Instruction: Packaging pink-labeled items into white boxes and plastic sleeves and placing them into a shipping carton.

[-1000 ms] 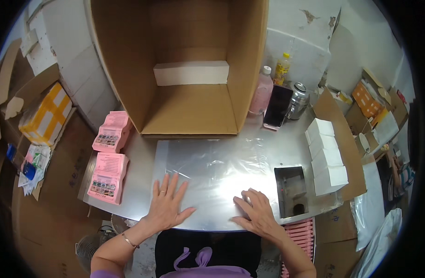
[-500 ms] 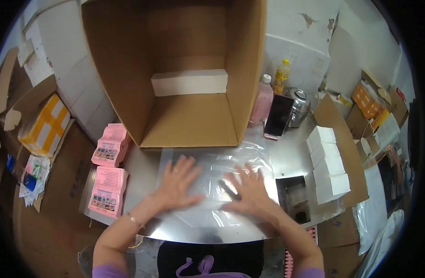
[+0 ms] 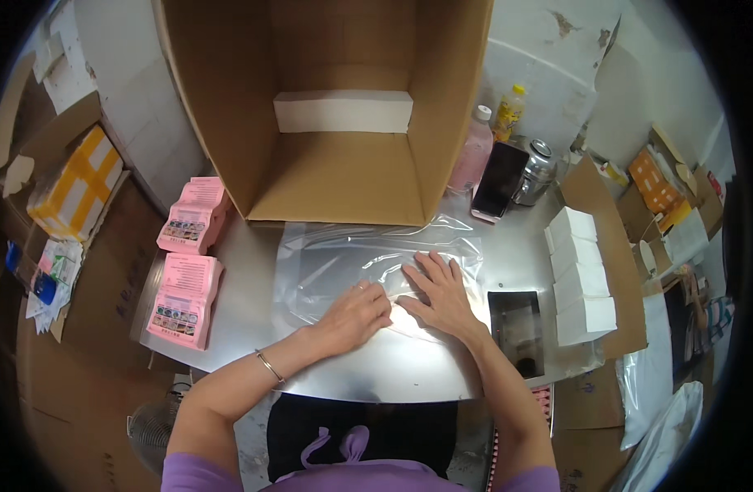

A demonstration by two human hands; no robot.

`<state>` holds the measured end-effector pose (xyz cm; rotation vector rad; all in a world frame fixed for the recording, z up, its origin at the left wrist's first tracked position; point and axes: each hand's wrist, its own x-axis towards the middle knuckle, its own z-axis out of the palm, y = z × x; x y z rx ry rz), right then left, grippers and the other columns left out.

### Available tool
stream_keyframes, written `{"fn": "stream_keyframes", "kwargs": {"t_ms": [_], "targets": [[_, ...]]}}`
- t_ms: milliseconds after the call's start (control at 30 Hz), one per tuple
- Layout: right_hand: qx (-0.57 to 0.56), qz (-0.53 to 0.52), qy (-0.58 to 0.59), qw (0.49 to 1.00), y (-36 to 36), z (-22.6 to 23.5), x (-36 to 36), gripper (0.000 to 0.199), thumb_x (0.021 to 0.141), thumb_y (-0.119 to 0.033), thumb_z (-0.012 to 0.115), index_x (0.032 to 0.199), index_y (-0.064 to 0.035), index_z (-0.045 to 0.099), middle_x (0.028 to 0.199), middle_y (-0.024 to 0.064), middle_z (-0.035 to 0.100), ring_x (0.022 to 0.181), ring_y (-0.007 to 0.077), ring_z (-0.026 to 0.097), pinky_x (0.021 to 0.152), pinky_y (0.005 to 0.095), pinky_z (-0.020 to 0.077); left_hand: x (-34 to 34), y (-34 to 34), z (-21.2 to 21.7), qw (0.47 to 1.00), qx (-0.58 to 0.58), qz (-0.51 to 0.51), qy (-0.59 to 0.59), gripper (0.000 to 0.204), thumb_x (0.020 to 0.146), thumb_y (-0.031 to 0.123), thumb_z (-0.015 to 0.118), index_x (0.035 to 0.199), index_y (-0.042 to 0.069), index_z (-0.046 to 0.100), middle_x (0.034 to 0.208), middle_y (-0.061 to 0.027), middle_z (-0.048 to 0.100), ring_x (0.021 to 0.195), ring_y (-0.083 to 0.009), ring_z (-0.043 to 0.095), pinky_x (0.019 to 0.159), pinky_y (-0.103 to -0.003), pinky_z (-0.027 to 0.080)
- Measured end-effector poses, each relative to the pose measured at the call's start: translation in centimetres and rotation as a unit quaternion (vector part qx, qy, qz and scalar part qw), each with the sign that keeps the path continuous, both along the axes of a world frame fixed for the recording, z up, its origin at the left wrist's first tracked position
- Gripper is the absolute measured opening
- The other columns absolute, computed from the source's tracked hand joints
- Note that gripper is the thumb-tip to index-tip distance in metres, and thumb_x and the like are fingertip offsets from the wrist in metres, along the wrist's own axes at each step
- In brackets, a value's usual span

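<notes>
A clear plastic bag (image 3: 327,256) lies on the metal tabletop, creased and shiny, in front of the open cardboard box. My left hand (image 3: 356,316) is closed at the bag's near edge, its fingertips bent down and pressed together on the film. Just to its right, my right hand (image 3: 444,299) rests on the bag with its fingers stretched out and apart. Inside the box (image 3: 335,184), a long white carton (image 3: 344,111) lies along the back.
Two pink printed stacks (image 3: 184,299) sit on the left of the table. To the right are a dark square tray (image 3: 514,328) and a row of small white boxes (image 3: 580,275). Behind them stand a phone (image 3: 501,180), a pink bottle (image 3: 473,152), a yellow-capped bottle (image 3: 508,113) and a metal canister (image 3: 536,172).
My left hand has moved right and toward me, and its spread fingers have closed on the film. My right hand remains spread on the bag. The view has shifted slightly.
</notes>
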<state>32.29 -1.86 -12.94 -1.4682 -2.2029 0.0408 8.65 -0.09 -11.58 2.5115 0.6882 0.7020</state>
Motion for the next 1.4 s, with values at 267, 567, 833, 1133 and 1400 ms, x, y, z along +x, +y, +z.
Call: {"fn": "stream_keyframes", "kwargs": {"t_ms": [267,567,833,1133,1400], "targets": [[0.049,0.137,0.244,0.959,-8.3,2.0,-7.8,0.015,0.087,0.0,0.065,0.102,0.002,0.066,0.11,0.0191,0.064,0.099,0.0325,0.066,0.088,0.0351,0.0531,0.1,2.8,1.8,0.913,-0.391,0.109,-0.045,0.019,0.093,0.017,0.065,0.092,0.001,0.055,0.089,-0.0154,0.058,0.087,-0.034,0.057,0.077,-0.04,0.048],[-0.171,-0.112,0.49,0.847,-7.7,2.7,-6.9,0.038,0.101,-0.01,0.054,0.137,0.0024,0.054,0.13,0.0153,0.063,0.113,0.0204,0.062,0.097,0.0311,0.049,-2.0,-7.7,0.4,0.989,-0.034,0.141,-0.002,0.032,0.088,0.011,0.065,0.114,-0.006,0.059,0.125,-0.0263,0.057,0.118,-0.0414,0.054,0.095,-0.043,0.048],[-0.17,-0.119,0.335,0.919,-11.3,1.8,-2.9,0.042,0.097,-0.01,0.055,0.136,0.0054,0.052,0.138,0.0197,0.056,0.132,0.0308,0.05,0.111,0.0331,0.0376,-9.0,-5.5,-2.5,0.946,0.119,0.285,0.093,0.057,0.095,0.023,0.054,0.136,-0.015,0.042,0.137,-0.0344,0.048,0.128,-0.0521,0.044,0.113,-0.055,0.031],[-0.014,-0.127,0.225,0.966,-12.0,2.1,0.2,0.035,0.096,-0.01,0.058,0.127,0.0036,0.059,0.134,0.0256,0.058,0.123,0.0384,0.058,0.105,0.0402,0.0461,-15.9,-5.1,3.6,0.964,-0.236,0.12,-0.007,0.056,0.102,0.025,0.054,0.153,0.006,0.038,0.153,-0.0212,0.042,0.143,-0.0295,0.039,0.116,-0.044,0.033],[-0.291,-0.191,0.357,0.867,-7.9,5.6,5.2,0.045,0.101,-0.018,0.055,0.142,-0.0007,0.051,0.084,0.019,0.072,0.068,0.0249,0.073,0.065,0.0318,0.0599,-15.1,1.0,4.5,0.858,-0.424,0.269,-0.106,0.047,0.105,0.015,0.046,0.15,0.005,0.042,0.095,-0.0135,0.068,0.08,-0.0177,0.07,0.074,-0.029,0.06]]}}
